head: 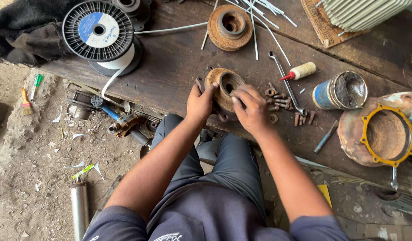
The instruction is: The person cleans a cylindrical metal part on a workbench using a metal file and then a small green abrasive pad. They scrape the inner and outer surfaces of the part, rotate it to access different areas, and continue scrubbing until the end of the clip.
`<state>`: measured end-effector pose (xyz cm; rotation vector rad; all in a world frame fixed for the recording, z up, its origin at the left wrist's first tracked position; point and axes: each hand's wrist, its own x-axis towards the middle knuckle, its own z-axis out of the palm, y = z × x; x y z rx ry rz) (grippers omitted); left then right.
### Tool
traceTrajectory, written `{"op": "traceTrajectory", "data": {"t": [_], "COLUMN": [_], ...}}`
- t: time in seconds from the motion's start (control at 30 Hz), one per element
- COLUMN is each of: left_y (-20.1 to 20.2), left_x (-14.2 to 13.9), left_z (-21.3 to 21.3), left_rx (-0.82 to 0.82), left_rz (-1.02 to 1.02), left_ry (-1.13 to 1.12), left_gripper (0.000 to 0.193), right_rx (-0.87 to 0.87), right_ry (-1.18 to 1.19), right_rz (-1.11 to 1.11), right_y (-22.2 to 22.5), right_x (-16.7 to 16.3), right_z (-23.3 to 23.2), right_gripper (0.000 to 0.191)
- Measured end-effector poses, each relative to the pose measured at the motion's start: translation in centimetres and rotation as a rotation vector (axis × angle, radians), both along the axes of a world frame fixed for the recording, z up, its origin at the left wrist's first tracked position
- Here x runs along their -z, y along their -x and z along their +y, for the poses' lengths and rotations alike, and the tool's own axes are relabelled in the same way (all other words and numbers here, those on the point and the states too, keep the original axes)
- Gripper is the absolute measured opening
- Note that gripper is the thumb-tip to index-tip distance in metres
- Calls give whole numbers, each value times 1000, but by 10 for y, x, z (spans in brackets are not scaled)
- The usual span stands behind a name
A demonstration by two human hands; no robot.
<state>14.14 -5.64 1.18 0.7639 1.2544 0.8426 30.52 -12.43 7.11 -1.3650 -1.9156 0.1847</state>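
Note:
A rusty round flange cover (223, 85) with a centre hole stands tilted at the near edge of the dark wooden bench (179, 67). My left hand (199, 103) grips its left rim, thumb on the top face. My right hand (250, 109) rests on its right side, fingers curled against the face by the hole; whether something small is pinched in them I cannot tell. A cluster of rusty bolts and nuts (279, 100) lies just right of my right hand.
A second rusty cover (229, 27) lies further back. A wire spool (98, 31), spanner (286, 82), small cream bottle with red nozzle (299, 71), grease tin (342, 90) and yellow-ringed housing (384, 131) share the bench. Tools and a metal tube (79, 209) litter the dirt floor at left.

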Motion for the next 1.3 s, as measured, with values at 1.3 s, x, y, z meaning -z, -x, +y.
{"op": "traceTrajectory", "data": {"t": [1.3], "left_y": [42], "left_x": [-3], "left_z": [-64], "left_rx": [44], "left_rz": [-506], "left_ry": [238], "left_gripper": [46], "right_rx": [162], "right_ry": [117], "right_rz": [211], "right_y": [-14], "right_x": [-2], "right_z": [-36], "right_gripper": [8]}}
